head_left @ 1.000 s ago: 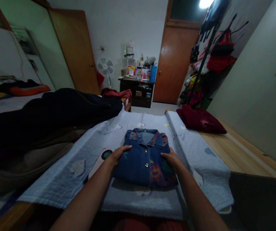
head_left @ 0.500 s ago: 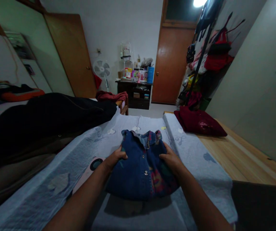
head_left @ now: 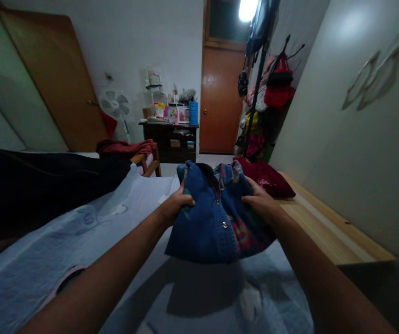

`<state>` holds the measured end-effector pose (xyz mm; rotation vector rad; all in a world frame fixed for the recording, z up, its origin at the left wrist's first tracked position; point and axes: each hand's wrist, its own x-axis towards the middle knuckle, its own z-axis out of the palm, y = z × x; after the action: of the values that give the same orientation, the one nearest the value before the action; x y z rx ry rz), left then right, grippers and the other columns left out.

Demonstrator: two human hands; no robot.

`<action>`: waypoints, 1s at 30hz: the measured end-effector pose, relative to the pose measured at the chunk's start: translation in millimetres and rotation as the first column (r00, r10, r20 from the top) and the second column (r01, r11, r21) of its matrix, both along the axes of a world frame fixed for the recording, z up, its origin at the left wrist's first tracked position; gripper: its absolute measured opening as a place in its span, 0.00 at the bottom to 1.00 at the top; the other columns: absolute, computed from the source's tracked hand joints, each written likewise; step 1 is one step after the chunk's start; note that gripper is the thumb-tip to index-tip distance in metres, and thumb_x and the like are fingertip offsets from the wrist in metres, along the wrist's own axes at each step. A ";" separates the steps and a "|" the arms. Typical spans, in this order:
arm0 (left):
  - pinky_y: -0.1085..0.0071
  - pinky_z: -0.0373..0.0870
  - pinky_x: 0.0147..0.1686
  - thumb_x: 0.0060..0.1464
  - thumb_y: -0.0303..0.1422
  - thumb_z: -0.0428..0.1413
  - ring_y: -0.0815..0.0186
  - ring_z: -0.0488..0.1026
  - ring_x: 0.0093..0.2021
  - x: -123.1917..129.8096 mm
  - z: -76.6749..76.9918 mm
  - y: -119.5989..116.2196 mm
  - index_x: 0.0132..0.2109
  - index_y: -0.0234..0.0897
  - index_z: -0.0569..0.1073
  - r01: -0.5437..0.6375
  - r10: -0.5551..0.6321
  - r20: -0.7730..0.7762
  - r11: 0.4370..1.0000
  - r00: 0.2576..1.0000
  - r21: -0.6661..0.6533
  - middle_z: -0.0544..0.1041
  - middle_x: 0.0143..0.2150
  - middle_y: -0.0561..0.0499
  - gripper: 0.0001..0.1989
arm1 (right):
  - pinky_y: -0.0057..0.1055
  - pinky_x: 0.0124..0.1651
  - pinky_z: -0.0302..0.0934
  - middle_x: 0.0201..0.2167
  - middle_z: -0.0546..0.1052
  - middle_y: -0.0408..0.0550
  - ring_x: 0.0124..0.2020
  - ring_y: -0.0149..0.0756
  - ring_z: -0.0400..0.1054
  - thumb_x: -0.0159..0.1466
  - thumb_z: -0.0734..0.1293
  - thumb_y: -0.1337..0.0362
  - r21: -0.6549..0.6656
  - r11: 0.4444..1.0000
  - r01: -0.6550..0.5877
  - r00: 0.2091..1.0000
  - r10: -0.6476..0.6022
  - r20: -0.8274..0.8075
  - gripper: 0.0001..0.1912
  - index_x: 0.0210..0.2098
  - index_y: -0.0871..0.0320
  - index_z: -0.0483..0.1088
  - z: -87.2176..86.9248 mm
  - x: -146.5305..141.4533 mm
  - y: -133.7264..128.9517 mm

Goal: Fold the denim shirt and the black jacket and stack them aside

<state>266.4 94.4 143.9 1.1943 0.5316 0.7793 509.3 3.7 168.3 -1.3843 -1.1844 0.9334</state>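
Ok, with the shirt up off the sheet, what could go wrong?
The denim shirt is gripped at its sides by the left hand and right hand, so its folds might slip open. Its collar is buckled and could crease. The maroon cloth just beyond the right hand might get nudged.

My left hand (head_left: 178, 204) and right hand (head_left: 259, 199) grip the denim shirt (head_left: 202, 227) above the pale sheet (head_left: 150, 192). Maroon cloth (head_left: 272, 182) lies behind.

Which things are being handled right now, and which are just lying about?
In hand:
- denim shirt, held by the left hand and right hand
- pale cloth, beneath it

Lying about:
- maroon cloth, right
- black cloth, left
- red cloth, beyond
- pink-and-black item, mostly hidden
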 end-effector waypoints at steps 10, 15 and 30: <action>0.68 0.70 0.30 0.32 0.23 0.52 0.67 0.69 0.28 175.5 22.5 80.3 0.61 0.40 0.54 0.116 -0.124 0.055 0.986 0.991 0.120 0.70 0.33 0.54 0.43 | 0.38 0.39 0.70 0.45 0.77 0.44 0.33 0.37 0.74 0.48 0.62 0.76 0.055 0.972 0.227 0.949 -0.233 0.214 0.43 0.63 0.50 0.54 23.9 150.3 56.8; 0.65 0.71 0.34 0.32 0.23 0.52 0.67 0.69 0.30 255.3 24.8 127.4 0.62 0.42 0.51 0.145 -0.162 0.087 0.973 0.983 0.179 0.68 0.34 0.55 0.46 | 0.37 0.41 0.69 0.45 0.77 0.45 0.35 0.36 0.73 0.47 0.62 0.78 0.139 0.946 0.294 0.901 -0.322 0.289 0.43 0.62 0.52 0.57 19.7 227.2 95.7; 0.61 0.71 0.41 0.38 0.23 0.57 0.58 0.75 0.38 352.6 -70.1 191.2 0.53 0.36 0.66 -0.134 0.094 -0.344 0.986 0.934 -0.097 0.76 0.40 0.46 0.30 | 0.39 0.50 0.64 0.49 0.75 0.57 0.47 0.46 0.70 0.52 0.69 0.69 0.157 0.808 0.567 0.453 -0.465 0.760 0.32 0.57 0.63 0.65 -66.4 335.2 161.3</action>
<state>618.9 285.6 73.8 1.1998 0.9269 0.6319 844.5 165.0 101.9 -2.2071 -1.1666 -0.1137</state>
